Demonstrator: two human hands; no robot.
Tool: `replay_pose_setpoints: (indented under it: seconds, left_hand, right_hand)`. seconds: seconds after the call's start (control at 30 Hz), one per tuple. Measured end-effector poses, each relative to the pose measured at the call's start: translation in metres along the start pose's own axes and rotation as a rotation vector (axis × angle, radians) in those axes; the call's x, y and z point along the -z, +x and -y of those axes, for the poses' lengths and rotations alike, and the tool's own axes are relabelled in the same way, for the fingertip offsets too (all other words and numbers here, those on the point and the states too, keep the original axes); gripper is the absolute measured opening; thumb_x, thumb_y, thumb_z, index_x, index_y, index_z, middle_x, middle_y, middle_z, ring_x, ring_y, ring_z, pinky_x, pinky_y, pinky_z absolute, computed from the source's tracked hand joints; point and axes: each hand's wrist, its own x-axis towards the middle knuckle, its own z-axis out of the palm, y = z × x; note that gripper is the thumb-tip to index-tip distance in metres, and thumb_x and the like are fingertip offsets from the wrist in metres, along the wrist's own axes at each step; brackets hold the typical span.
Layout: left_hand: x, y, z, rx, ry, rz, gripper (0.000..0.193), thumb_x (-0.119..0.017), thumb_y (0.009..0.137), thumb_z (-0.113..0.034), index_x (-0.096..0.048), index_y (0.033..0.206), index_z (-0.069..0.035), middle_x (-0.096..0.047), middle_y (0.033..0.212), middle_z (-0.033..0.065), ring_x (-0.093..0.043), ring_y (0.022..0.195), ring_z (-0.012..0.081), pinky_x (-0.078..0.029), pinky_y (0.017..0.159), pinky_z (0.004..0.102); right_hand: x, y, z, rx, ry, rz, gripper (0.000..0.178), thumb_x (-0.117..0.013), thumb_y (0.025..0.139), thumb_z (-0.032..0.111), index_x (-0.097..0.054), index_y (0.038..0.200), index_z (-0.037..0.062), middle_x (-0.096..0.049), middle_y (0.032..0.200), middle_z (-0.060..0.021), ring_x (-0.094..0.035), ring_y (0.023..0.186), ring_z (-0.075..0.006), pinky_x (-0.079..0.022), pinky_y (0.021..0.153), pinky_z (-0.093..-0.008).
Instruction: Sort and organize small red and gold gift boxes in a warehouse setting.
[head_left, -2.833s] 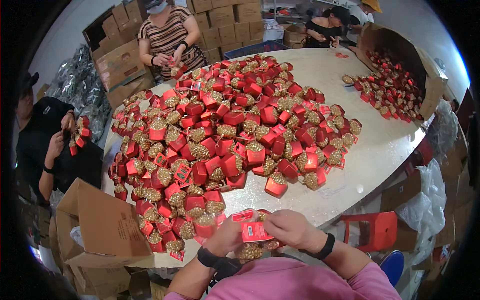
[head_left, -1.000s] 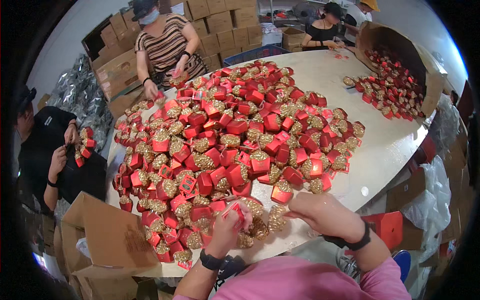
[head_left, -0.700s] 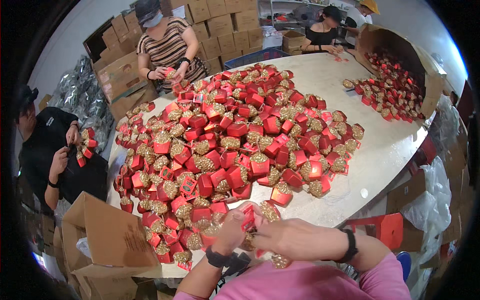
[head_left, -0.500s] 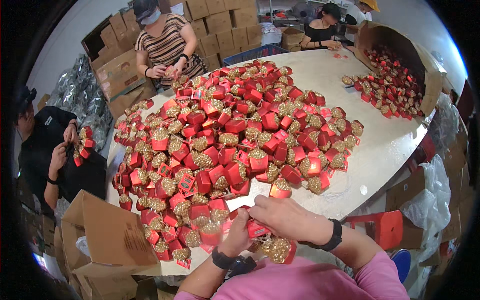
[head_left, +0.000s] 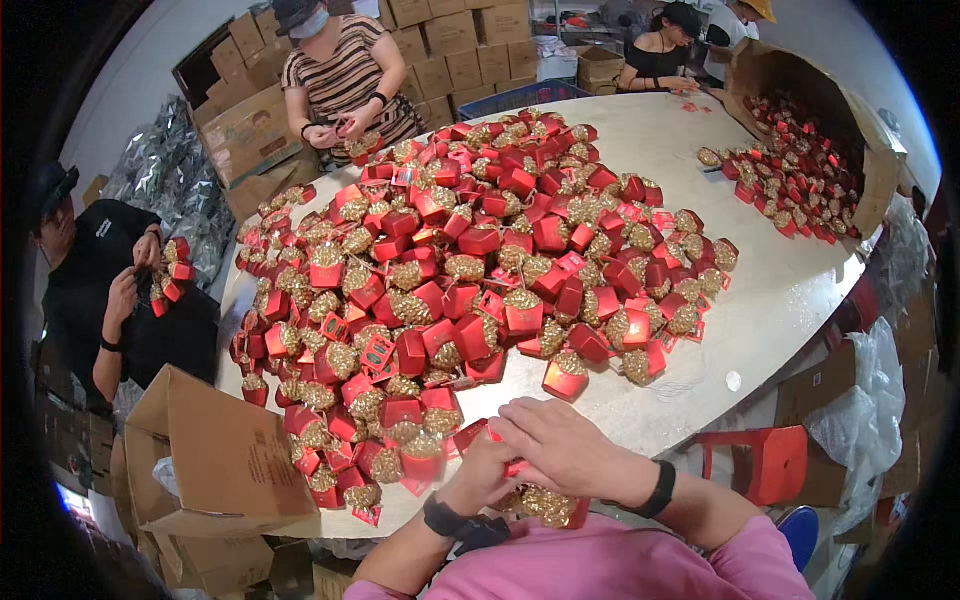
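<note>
My left hand (head_left: 478,472) and my right hand (head_left: 565,447) meet close to my body, at the near table edge. Both are closed around a small red-and-gold ornament (head_left: 546,505), whose glittery gold part shows below my fingers. A bit of red card or box peeks out between the hands; my right fingers cover most of it. Just beyond my hands spreads a large heap of similar ornaments (head_left: 465,268), each with a red box-like base, a gold bumpy top and, on some, a printed red tag.
The pale table (head_left: 775,310) carries the heap. A tipped carton (head_left: 880,190) spills more ornaments at the far right. An open carton (head_left: 225,450) stands at the near left, a red stool (head_left: 775,465) at the right. Several people work around the table.
My right hand has folded down over my left, covering the red piece that showed between them. The view has shifted slightly. The person in stripes has lowered their hands.
</note>
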Motion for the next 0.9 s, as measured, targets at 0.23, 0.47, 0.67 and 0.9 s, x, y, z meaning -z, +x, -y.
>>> replay_pose_setpoints:
  seconds: [0.23, 0.47, 0.67, 0.9]
  left_hand:
    - [-0.012, -0.003, -0.003, 0.022, 0.002, 0.018, 0.033, -0.055, 0.077, -0.004, -0.046, 0.109, -0.004, -0.055, 0.100, 0.0066, -0.056, 0.091, 0.0152, -0.047, 0.075, 0.0269]
    - [0.012, 0.008, 0.016, -0.097, 0.337, 0.021, 0.031, -0.054, 0.077, -0.003, -0.047, 0.108, -0.005, -0.055, 0.099, 0.0054, -0.056, 0.091, 0.0146, -0.047, 0.073, 0.0260]
    - [0.032, 0.015, 0.035, -0.034, 0.262, -0.079, 0.036, -0.057, 0.063, 0.003, -0.060, 0.097, -0.008, -0.059, 0.091, 0.0144, -0.057, 0.081, 0.0312, -0.045, 0.074, 0.0330]
    - [0.021, 0.012, 0.027, -0.094, 0.501, -0.049, 0.017, -0.052, 0.081, -0.006, -0.051, 0.098, -0.004, -0.055, 0.083, 0.0043, -0.055, 0.073, 0.0135, -0.045, 0.064, 0.0271]
  right_hand:
    - [-0.011, -0.007, -0.011, -0.026, 0.039, 0.052, 0.071, -0.069, 0.062, 0.023, -0.035, 0.119, -0.0050, -0.044, 0.114, -0.0205, -0.044, 0.106, -0.0343, -0.038, 0.087, -0.0414]
    - [-0.010, -0.008, -0.019, -0.011, 0.107, 0.046, 0.069, -0.068, 0.062, 0.019, -0.035, 0.118, -0.0041, -0.045, 0.111, -0.0202, -0.046, 0.100, -0.0348, -0.039, 0.085, -0.0413]
    - [-0.018, -0.008, -0.021, -0.016, 0.077, 0.062, 0.066, -0.072, 0.057, 0.017, -0.039, 0.109, -0.0035, -0.050, 0.097, -0.0158, -0.049, 0.090, -0.0325, -0.039, 0.078, -0.0396]
    - [-0.020, -0.012, -0.038, -0.047, 0.348, 0.068, 0.061, -0.066, 0.067, 0.018, -0.039, 0.117, -0.0037, -0.050, 0.106, -0.0204, -0.048, 0.100, -0.0344, -0.039, 0.086, -0.0387]
